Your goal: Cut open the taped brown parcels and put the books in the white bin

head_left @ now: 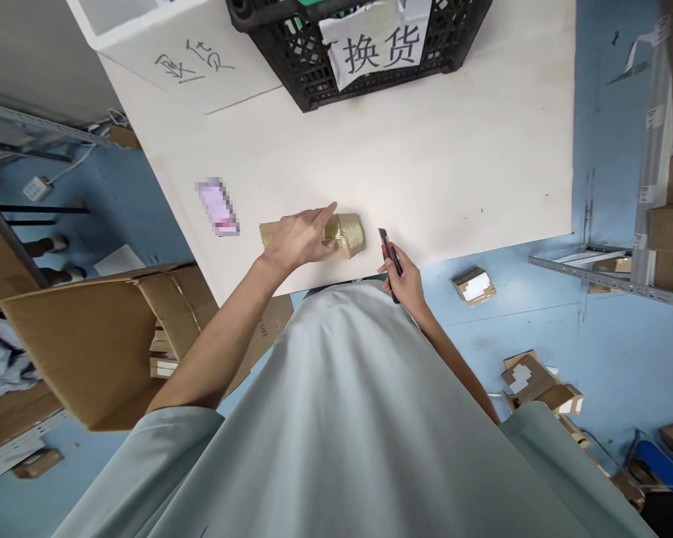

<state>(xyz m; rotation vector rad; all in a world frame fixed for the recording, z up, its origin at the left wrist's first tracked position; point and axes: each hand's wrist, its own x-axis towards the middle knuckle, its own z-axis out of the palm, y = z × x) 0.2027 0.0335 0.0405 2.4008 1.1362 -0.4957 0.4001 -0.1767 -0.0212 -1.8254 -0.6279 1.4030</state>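
A small cardboard parcel wrapped in shiny yellowish tape lies near the table's front edge. My left hand reaches across its middle, fingers and thumb gripping it; the palm hides part of it. To the parcel's right, apart from it, my right hand is closed around a red and black utility knife. The knife points away from me, toward the far side of the table. Farther left on the white table lies a blurred pinkish-purple item.
A black plastic crate with a paper label and a white box with handwriting stand at the back. An open carton is at lower left. Several small boxes lie on the blue floor at right. Another person's feet show at far left.
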